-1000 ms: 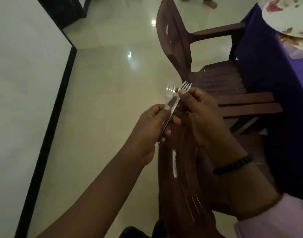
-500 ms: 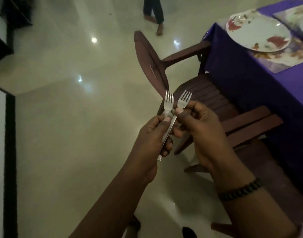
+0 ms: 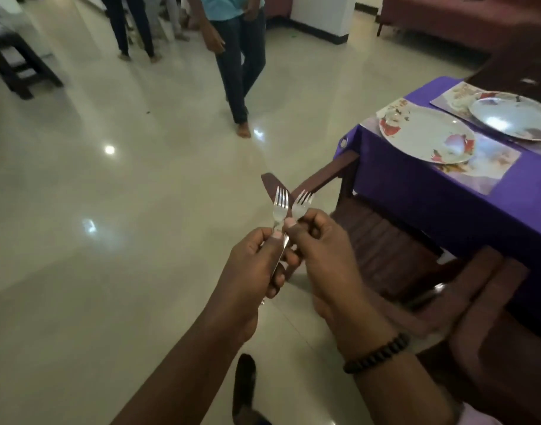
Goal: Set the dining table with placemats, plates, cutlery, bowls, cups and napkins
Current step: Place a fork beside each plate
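Note:
Two steel forks stand tines-up in front of me over the floor. My left hand (image 3: 254, 268) grips the handle of the left fork (image 3: 280, 207), and my right hand (image 3: 321, 250) pinches the neck of the right fork (image 3: 301, 204). Their handles cross between my hands. At the right is the dining table under a purple cloth (image 3: 441, 204). A white flowered plate (image 3: 422, 134) lies on a printed placemat (image 3: 490, 164) near its corner. A second plate (image 3: 511, 118) sits on another placemat (image 3: 450, 98) behind it.
Two brown plastic chairs stand against the table, one (image 3: 382, 246) just right of my hands, another (image 3: 493, 332) nearer me. A person in jeans (image 3: 238, 65) walks across the shiny tiled floor (image 3: 109, 210); other legs show farther back. A dark bench (image 3: 17, 65) stands far left.
My view has swung up and to the right, bringing the table, both plates and walking people into sight. Both hands still hold the forks the same way, slightly closer to the table.

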